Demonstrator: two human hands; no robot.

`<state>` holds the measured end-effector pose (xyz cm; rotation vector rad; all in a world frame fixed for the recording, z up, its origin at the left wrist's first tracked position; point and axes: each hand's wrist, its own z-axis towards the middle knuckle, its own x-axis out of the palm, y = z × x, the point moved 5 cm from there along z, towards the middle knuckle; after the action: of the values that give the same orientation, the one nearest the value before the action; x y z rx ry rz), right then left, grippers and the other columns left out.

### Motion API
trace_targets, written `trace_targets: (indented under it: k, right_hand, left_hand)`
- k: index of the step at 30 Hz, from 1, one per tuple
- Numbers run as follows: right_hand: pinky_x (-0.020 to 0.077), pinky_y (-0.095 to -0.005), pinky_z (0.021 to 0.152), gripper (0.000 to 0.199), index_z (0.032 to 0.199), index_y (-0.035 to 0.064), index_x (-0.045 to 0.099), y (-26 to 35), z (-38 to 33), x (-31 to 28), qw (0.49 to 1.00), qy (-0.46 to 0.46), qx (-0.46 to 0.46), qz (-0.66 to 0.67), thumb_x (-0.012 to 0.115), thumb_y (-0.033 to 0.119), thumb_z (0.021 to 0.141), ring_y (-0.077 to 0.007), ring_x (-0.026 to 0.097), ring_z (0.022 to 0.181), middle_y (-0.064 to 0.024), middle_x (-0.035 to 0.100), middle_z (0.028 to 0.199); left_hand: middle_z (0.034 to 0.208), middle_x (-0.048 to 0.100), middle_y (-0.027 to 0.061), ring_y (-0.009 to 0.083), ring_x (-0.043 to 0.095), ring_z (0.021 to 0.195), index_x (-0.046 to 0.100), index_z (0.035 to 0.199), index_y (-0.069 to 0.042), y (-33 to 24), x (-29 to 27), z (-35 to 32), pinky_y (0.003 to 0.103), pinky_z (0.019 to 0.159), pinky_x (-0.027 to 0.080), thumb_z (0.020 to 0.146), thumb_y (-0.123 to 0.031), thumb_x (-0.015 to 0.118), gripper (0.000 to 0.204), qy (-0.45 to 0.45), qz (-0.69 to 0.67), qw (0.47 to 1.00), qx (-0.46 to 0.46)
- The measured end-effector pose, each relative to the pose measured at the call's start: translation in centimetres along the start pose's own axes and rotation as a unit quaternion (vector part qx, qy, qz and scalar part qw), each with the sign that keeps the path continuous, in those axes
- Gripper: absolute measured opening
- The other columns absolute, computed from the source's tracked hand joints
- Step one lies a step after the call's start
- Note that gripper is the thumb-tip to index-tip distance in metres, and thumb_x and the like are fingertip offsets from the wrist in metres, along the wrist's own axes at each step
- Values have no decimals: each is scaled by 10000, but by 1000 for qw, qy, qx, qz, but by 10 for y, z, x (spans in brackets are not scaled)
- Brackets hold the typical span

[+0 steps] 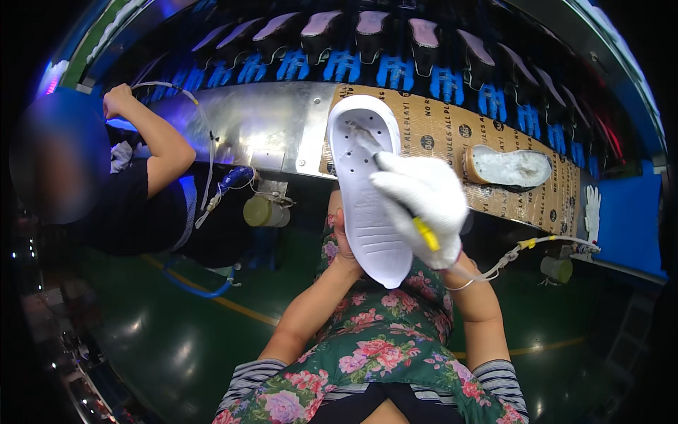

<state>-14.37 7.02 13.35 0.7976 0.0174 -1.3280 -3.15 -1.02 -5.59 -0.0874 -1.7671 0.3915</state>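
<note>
A white shoe sole (367,201), with small holes at its far end and ridges across its near half, is held up in front of me. My left hand (344,240) is bare and grips the sole's left edge, its other fingers hidden beneath. In a white glove, my right hand (422,198) is closed around a brush (364,138) with a yellow part on its handle. The bristles, a little blurred, are over the sole's holed end; whether they touch it I cannot tell. Near the right wrist, a thin clear tube (494,272) runs off to the right.
A brown shoe (512,168) with a white-coated underside lies on printed cardboard (431,124) covering the metal bench (268,120). Behind, pink-topped shoe forms (372,22) stand above blue clamps (395,73). A white glove (592,212) hangs right; a co-worker's arm (152,134) is left.
</note>
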Motion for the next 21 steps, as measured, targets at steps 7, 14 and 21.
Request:
trace_targets:
  k: [7, 14, 21]
  right_hand:
    - [583, -401, 878, 293, 1047, 79, 800, -8, -11, 8, 974, 48, 84, 203, 814, 23, 760, -305, 760, 983, -153, 794, 1146]
    - [601, -408, 881, 325, 1080, 149, 813, 9, -18, 29, 998, 22, 22, 61, 838, 76, 765, -276, 772, 952, -84, 799, 1031]
    - [602, -398, 840, 321, 1096, 121, 808, -1, -11, 18, 999, 14, -25, 20, 827, 88, 777, -278, 770, 969, -104, 798, 1069]
  left_hand:
    - [1629, 443, 164, 357, 499, 1455, 319, 1656, -133, -18, 20, 24, 535, 1213, 420, 958, -853, 417, 1007, 108, -195, 974, 50]
    - [1586, 463, 260, 412, 522, 1421, 249, 1685, -127, -27, 43, 49, 565, 1174, 457, 904, -925, 394, 1126, 100, -75, 992, 25]
    - [1535, 482, 306, 487, 550, 1347, 303, 1649, -101, -48, 60, 64, 648, 1043, 536, 884, -943, 402, 1142, 155, -136, 976, 69]
